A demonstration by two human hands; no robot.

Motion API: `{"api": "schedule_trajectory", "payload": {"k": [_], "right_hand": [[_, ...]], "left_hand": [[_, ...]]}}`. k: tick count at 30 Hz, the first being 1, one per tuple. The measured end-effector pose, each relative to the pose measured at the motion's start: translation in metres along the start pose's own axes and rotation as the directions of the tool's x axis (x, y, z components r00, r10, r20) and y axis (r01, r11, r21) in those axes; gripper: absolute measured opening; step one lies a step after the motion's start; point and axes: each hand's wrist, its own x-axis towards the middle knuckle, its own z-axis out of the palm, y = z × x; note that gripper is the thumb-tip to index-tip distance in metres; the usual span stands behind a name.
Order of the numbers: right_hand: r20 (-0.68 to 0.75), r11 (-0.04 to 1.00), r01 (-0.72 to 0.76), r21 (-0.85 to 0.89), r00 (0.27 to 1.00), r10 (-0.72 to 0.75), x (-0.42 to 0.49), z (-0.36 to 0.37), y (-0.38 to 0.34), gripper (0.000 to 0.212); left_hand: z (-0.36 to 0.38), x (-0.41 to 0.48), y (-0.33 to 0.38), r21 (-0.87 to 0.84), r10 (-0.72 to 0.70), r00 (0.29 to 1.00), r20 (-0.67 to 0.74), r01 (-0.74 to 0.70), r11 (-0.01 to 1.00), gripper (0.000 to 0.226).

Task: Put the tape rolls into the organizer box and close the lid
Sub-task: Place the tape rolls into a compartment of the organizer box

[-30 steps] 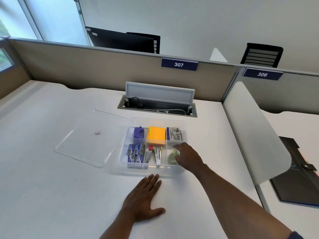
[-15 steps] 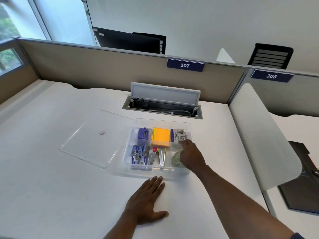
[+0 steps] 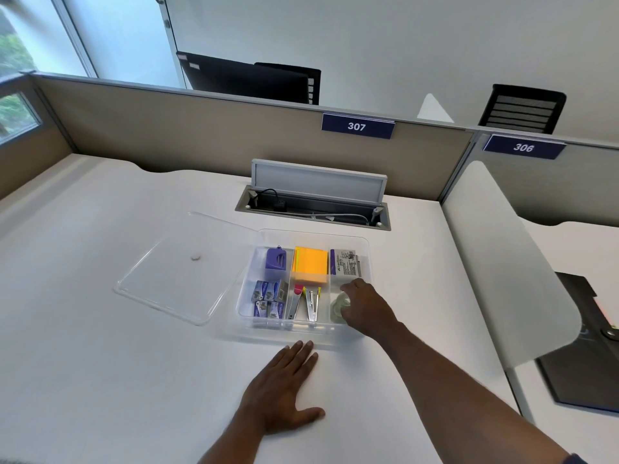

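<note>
A clear organizer box (image 3: pixel 365 242) stands open in the middle of the white desk. Its clear lid (image 3: pixel 174 266) lies flat on the desk, against the box's left side. My right hand (image 3: pixel 366 308) reaches into the near right compartment, fingers curled around a clear tape roll (image 3: pixel 339 306) that rests there; part of the roll is hidden by the fingers. My left hand (image 3: pixel 284 393) lies flat, palm down, on the desk just in front of the box, holding nothing.
Other compartments hold a purple sharpener (image 3: pixel 276 259), orange sticky notes (image 3: pixel 310 266), staple boxes (image 3: pixel 268 299), staple removers (image 3: pixel 306 303) and a label pack (image 3: pixel 345 262). An open cable tray (image 3: pixel 315 212) sits behind the box. A white divider (image 3: pixel 502 262) bounds the right.
My right hand stays in the near right compartment and has shifted slightly back over the tape roll. My left hand has not moved. The view has shifted a little.
</note>
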Motion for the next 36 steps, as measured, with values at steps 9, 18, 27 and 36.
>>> {"api": "schedule_trajectory", "payload": {"k": [9,18,27,36], "right_hand": [[0.1,0.996,-0.056,-0.072,0.993,0.063,0.009,0.007,-0.002,0.052],[0.135,0.997,-0.082,-0.005,0.987,0.082,0.012,0.004,-0.002,0.055],[0.229,0.992,-0.056,0.115,0.973,0.029,0.009,-0.003,-0.003,0.057],[0.245,0.953,-0.127,0.275,0.968,0.058,0.014,-0.005,0.002,0.058]], "left_hand": [[0.001,-0.001,-0.001,-0.006,-0.004,1.0,0.0,0.004,1.0,0.097],[0.001,0.0,-0.001,-0.011,-0.01,1.0,0.004,0.01,1.0,0.097],[0.002,0.001,-0.002,-0.025,-0.013,1.0,0.017,0.013,1.0,0.097],[0.002,0.0,-0.002,-0.02,-0.006,1.0,0.002,0.006,1.0,0.097]]}}
